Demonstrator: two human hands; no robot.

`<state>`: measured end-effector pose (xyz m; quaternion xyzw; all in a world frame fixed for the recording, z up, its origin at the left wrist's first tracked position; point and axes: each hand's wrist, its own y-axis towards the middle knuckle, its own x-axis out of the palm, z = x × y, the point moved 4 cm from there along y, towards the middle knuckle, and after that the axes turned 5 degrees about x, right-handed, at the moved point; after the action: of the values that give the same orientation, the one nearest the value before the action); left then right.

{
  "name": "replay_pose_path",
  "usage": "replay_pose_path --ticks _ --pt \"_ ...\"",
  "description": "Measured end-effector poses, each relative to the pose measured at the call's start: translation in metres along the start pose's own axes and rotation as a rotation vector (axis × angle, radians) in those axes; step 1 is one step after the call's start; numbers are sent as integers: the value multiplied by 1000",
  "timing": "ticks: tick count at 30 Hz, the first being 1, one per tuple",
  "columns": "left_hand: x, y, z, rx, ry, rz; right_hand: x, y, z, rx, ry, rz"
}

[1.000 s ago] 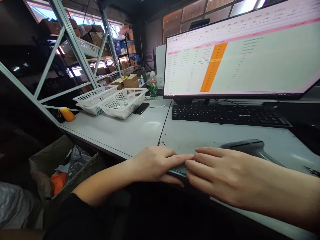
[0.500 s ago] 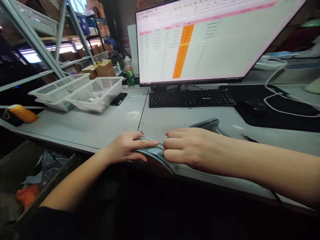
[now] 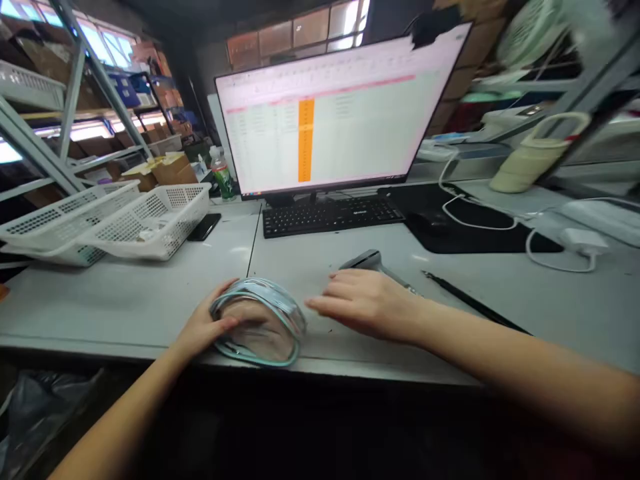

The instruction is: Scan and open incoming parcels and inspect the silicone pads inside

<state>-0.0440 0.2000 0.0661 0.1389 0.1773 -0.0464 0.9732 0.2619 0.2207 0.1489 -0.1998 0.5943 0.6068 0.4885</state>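
Head view: one clear pouch with pale blue edging (image 3: 260, 330) is gripped by the left hand (image 3: 204, 325) at the near edge of the surface (image 3: 115, 303). The thumb is laid against the pouch's near side, while the other fingers are mostly hidden behind it; whether its base is touching the surface cannot be told. The right hand (image 3: 367, 303), blurred, is held just beside the pouch with its fingers bent; its palm is turned from sight, so whether anything is gripped there cannot be told. One grey scanner (image 3: 361, 259) is partly covered by that hand, and its exact shape is lost.

One monitor (image 3: 360, 127), one keyboard (image 3: 325, 217) and one mouse (image 3: 433, 221) can be counted; the screen's writing is too blurred to be read. One phone (image 3: 205, 227) and one bottle (image 3: 223, 179) are seen farther left. One white basket (image 3: 183, 230) is set beside a basket stack (image 3: 75, 250), whose number is hard to make out; small contents in the single basket are indistinct. At upper right, one fan (image 3: 530, 30) is blurred and cut off.
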Motion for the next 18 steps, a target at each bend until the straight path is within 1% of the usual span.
replay_pose_path --ticks 1,2,3,5,6,8,9,11,13,15,18 --pt "-5 -1 -11 -57 -63 104 -7 -9 22 82 -31 39" --pt "-10 -2 -20 -107 -129 203 -15 -23 48 195 -66 84" --pt "-16 -3 -29 -150 -192 302 -22 -41 78 333 -118 115" --pt "-30 -1 -41 -216 -303 468 -32 -88 140 644 -252 152" --pt "-37 1 -45 -234 -344 531 -32 -115 168 778 -286 109" --pt "-52 8 -50 -266 -389 611 -28 -164 211 947 -336 103" --pt "-58 12 -52 -290 -400 633 -22 -188 230 1117 -340 65" --pt "-66 17 -57 -363 -420 645 -8 -218 253 1250 -338 26" --pt "-67 20 -59 -414 -431 635 8 -232 266 1362 -310 -25" --pt "-64 20 -58 -402 -419 633 22 -232 274 1420 -280 -59" --pt "-60 16 -55 -321 -378 688 37 -224 280 1400 -256 -85"
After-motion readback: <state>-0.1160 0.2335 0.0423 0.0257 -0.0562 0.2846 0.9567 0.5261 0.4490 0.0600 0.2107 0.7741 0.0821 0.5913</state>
